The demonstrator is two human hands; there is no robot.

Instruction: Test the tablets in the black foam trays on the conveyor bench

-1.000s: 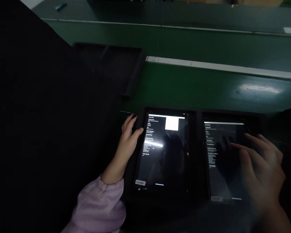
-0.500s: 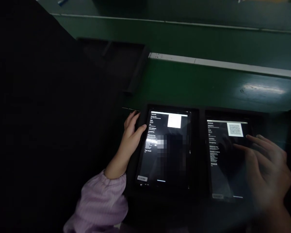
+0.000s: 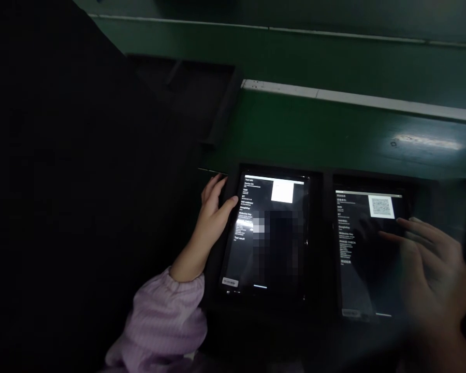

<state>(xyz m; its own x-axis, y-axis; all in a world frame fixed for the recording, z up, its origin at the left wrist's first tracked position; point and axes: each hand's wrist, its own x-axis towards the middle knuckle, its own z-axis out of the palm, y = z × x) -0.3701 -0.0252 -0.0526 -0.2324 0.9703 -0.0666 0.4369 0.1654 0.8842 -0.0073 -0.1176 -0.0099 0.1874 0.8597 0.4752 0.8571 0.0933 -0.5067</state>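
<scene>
2 in black tray (image 3: 328, 243) on green surface (image 3: 295, 132): left tablet (image 3: 272, 243), right tablet (image 3: 363, 285). Both lit, dark-faced, white text (image 3: 247, 202), white square (image 3: 282, 191) upper right; right's patterned. Left hand (image 3: 214, 212) closed on tray edge; right hand (image 3: 437, 267) half-open over right tablet, touch unclear.

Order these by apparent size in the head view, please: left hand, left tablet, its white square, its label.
Largest to smallest:
1. left tablet
2. left hand
3. white square
4. label

The tablets (image 3: 266, 233) look glossy, their tray (image 3: 323, 248) matt, the tabletop (image 3: 295, 129) shiny, the sleeve (image 3: 166, 321) ribbed cloth.
</scene>
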